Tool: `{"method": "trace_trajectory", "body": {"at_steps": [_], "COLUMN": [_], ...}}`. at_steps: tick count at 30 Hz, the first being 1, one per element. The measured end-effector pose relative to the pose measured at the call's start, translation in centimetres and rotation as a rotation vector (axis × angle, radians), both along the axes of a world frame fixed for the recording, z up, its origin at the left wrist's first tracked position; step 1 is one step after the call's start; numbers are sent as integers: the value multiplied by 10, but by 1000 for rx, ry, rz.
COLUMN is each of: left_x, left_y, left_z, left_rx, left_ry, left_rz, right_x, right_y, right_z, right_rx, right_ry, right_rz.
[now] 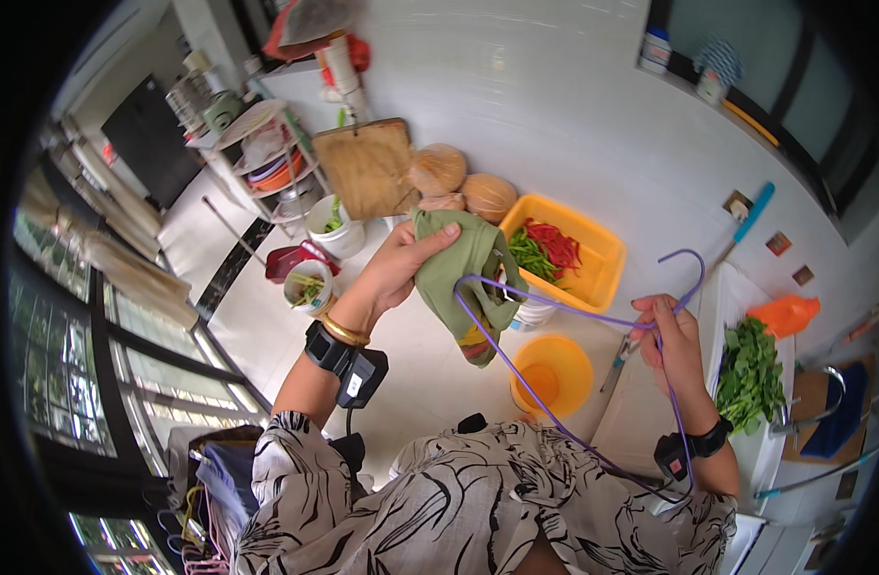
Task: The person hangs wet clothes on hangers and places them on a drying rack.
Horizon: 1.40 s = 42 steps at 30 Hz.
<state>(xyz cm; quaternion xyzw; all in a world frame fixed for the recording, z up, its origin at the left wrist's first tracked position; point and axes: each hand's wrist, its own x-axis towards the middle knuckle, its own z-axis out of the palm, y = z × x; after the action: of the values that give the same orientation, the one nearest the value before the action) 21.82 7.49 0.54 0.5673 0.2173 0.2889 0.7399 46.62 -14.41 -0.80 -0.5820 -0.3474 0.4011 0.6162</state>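
Note:
In front of my chest, my left hand is closed on a green garment, its thumb pressed on the cloth. A patch of red and yellow shows at the garment's lower end. A purple clothes hanger slants between my hands. Its left corner lies at the garment, against or inside the cloth; I cannot tell which. My right hand grips the hanger near the neck, just below the hook, with its fingers closed round it. Part of the garment's opening faces right, toward the hanger.
Beyond the garment stands a yellow basin with red and green peppers. An orange bucket is below it. Leafy greens lie at the sink on the right. Round pumpkin-like gourds and a wooden board lean by the wall. Clothes hang lower left.

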Motion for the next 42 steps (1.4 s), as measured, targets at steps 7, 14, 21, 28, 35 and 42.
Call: {"method": "trace_trajectory", "body": {"at_steps": [7, 14, 21, 28, 35, 42], "left_x": [-110, -191, -234, -230, -168, -174], "left_y": [74, 83, 60, 34, -7, -31], "left_z": [11, -25, -10, 28, 29, 32], "left_rx": [25, -48, -50, -24, -38, 321], "left_ry": [27, 83, 5, -86, -79, 521], "left_rz": [356, 579, 619, 575, 395, 419], "right_x": [-95, -133, -97, -94, -129, -124], "right_y": [108, 87, 84, 138, 177, 192], "right_z": [57, 120, 97, 8, 0, -1], "right_rx": [193, 925, 908, 412, 468, 540], "right_ry": [127, 394, 268, -222, -65, -142], "right_rz": [332, 241, 150, 398, 585, 698]}}
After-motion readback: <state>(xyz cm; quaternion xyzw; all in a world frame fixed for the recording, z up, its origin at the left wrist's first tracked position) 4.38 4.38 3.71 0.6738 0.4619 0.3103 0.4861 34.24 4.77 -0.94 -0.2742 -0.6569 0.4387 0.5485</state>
